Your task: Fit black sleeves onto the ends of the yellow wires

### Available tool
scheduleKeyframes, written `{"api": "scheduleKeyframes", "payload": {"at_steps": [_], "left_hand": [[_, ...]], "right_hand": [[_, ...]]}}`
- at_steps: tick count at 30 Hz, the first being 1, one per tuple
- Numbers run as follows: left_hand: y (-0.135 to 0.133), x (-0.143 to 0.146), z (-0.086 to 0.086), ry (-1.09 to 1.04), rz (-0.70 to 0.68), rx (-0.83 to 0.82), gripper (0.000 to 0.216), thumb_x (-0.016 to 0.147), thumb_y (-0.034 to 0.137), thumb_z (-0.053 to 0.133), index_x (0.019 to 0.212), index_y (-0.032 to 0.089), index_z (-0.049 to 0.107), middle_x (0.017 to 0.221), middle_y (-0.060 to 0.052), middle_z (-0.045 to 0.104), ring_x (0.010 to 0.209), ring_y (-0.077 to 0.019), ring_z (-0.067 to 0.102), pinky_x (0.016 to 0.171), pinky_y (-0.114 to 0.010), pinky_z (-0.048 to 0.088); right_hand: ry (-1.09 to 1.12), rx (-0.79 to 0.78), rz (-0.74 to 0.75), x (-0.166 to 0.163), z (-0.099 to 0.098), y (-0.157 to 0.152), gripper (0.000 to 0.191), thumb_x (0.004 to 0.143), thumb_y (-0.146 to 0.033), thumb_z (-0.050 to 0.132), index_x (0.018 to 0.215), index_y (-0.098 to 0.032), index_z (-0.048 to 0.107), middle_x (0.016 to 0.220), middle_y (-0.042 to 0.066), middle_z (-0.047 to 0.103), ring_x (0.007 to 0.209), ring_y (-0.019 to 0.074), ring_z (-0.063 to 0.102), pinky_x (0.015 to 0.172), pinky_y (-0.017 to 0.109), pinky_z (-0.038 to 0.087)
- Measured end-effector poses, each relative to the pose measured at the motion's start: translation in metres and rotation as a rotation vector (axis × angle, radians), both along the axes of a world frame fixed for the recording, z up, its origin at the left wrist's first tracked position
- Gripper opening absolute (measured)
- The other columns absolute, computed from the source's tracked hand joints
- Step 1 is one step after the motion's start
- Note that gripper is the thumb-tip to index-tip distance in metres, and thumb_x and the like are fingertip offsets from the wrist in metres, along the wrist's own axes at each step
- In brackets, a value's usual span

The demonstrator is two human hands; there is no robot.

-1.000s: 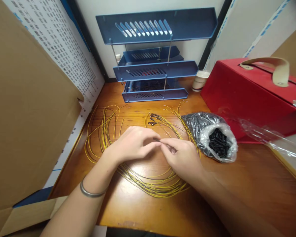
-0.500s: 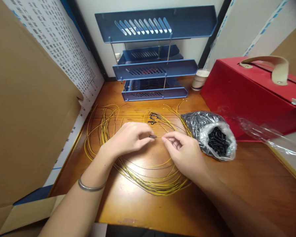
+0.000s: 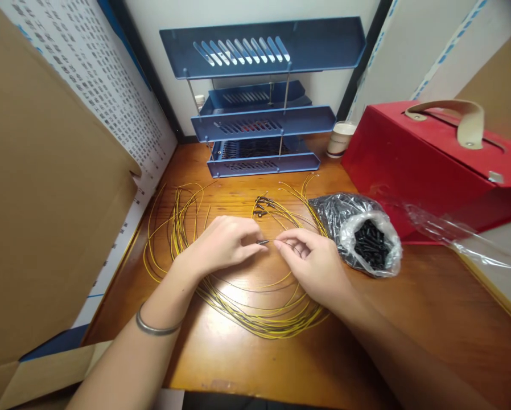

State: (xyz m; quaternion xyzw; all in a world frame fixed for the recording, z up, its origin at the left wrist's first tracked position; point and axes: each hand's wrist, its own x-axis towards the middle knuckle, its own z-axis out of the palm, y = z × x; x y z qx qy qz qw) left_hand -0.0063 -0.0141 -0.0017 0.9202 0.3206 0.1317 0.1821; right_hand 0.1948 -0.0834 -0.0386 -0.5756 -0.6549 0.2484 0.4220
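Over the wooden desk [image 3: 430, 319], my left hand [image 3: 223, 245] pinches a small black sleeve [image 3: 263, 242] between thumb and fingertips. My right hand [image 3: 313, 262] faces it, fingers pinched on the end of a thin yellow wire [image 3: 276, 241] that meets the sleeve. Beneath both hands lies a loose bundle of yellow wires [image 3: 255, 313], looping left toward a second spread of wires [image 3: 178, 228]. A few wires with black sleeves on their ends [image 3: 262, 205] lie just beyond my hands. A clear plastic bag of black sleeves [image 3: 366, 239] rests right of my right hand.
A blue three-tier letter tray [image 3: 259, 114] stands at the back. A red box with a tan handle [image 3: 435, 159] fills the right, with a paper cup [image 3: 336, 139] beside it and clear plastic film [image 3: 460, 239] in front. Cardboard panels [image 3: 46, 199] wall the left side.
My hands drew slightly apart from a tight touch; the black sleeve now shows between the left fingertips and the wire end. The view shifted a little.
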Motion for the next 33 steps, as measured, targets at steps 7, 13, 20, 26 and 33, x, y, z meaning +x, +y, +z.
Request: {"api": "scheduleKeyframes", "payload": {"at_steps": [7, 13, 20, 26, 33], "left_hand": [[-0.001, 0.002, -0.003, -0.025, 0.003, -0.006, 0.023, 0.092, 0.038, 0.063, 0.092, 0.018, 0.072, 0.089, -0.006, 0.074, 0.080, -0.0167, 0.067, 0.073, -0.025, 0.047], [-0.002, 0.002, -0.003, -0.017, 0.033, 0.048, 0.019, 0.093, 0.033, 0.060, 0.092, 0.019, 0.072, 0.088, -0.006, 0.074, 0.081, -0.0171, 0.068, 0.074, -0.026, 0.048], [-0.005, 0.004, -0.001, -0.071, -0.030, 0.082, 0.015, 0.093, 0.025, 0.059, 0.093, 0.020, 0.072, 0.096, -0.006, 0.074, 0.086, -0.0168, 0.068, 0.078, -0.026, 0.049], [-0.005, 0.009, -0.007, -0.212, 0.089, 0.163, 0.017, 0.091, 0.031, 0.064, 0.095, 0.020, 0.075, 0.102, -0.008, 0.070, 0.074, -0.0132, 0.062, 0.071, -0.026, 0.048], [-0.008, 0.019, -0.011, -0.449, 0.215, -0.032, 0.017, 0.088, 0.031, 0.070, 0.096, 0.018, 0.078, 0.083, -0.002, 0.078, 0.055, -0.0081, 0.059, 0.058, -0.021, 0.046]], "right_hand": [[0.005, -0.009, 0.017, 0.000, 0.001, 0.001, 0.015, 0.089, -0.025, 0.063, 0.080, -0.020, 0.073, 0.071, 0.001, 0.066, 0.061, 0.0140, 0.055, 0.060, 0.028, 0.040], [0.016, -0.028, 0.006, -0.002, 0.001, -0.001, 0.014, 0.088, -0.024, 0.063, 0.081, -0.020, 0.074, 0.070, 0.001, 0.066, 0.059, 0.0139, 0.055, 0.059, 0.028, 0.040], [-0.012, 0.018, 0.031, -0.001, 0.002, -0.001, 0.015, 0.089, -0.022, 0.062, 0.081, -0.020, 0.075, 0.071, 0.001, 0.065, 0.063, 0.0146, 0.055, 0.060, 0.028, 0.039], [0.000, 0.011, -0.009, -0.003, 0.004, -0.001, 0.017, 0.089, -0.025, 0.060, 0.083, -0.019, 0.075, 0.069, 0.001, 0.065, 0.057, 0.0137, 0.053, 0.056, 0.028, 0.040], [0.112, -0.004, -0.036, -0.004, 0.005, -0.002, 0.018, 0.089, -0.027, 0.060, 0.089, -0.018, 0.076, 0.075, 0.003, 0.073, 0.060, 0.0147, 0.061, 0.059, 0.026, 0.047]]}}
